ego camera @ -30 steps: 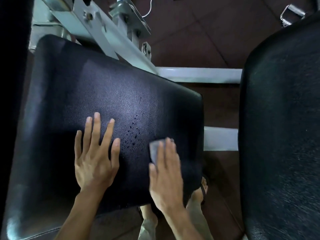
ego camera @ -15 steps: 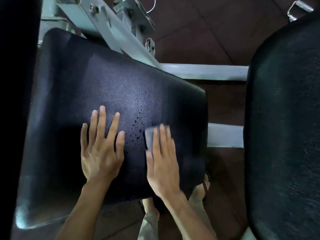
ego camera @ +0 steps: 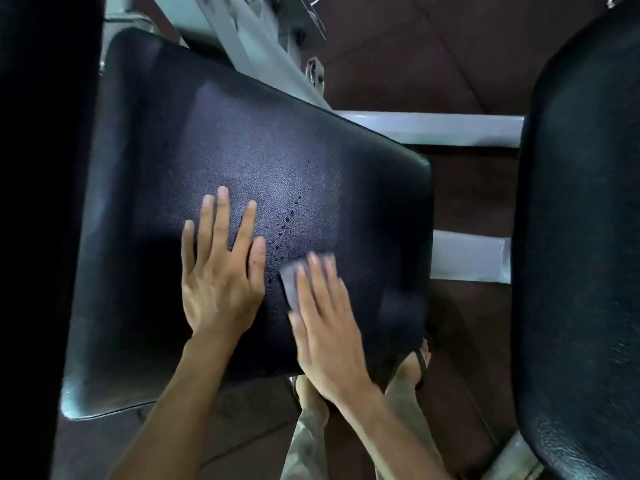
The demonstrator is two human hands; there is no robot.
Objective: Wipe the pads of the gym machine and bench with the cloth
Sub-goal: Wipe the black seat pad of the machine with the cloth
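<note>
The right hand (ego camera: 329, 327) lies flat with its fingers pressed together on top of the cloth (ego camera: 290, 284), pinning it to the pad (ego camera: 242, 150); only a grey corner of the cloth shows, at about 10 o'clock from the knuckles. The hand is blurred, so it looks to be mid-stroke. Over the last second it has slid the cloth toward 11 o'clock, away from the pad's near right corner and up to the edge of the droplets (ego camera: 287, 220), which sit at 12 o'clock from the cloth and are still beaded. That suggests the near right part of the pad is done and the wet patch is next.

The left hand (ego camera: 221, 268), at 9 o'clock from the cloth, rests palm down with fingers spread, bracing on the pad and holding nothing; it has barely shifted.

Farther out, a second pad (ego camera: 581, 237) stands at 3 o'clock, well apart, with the metal frame (ego camera: 433, 128) between them, and it still looks untouched. No containers are in view
</note>
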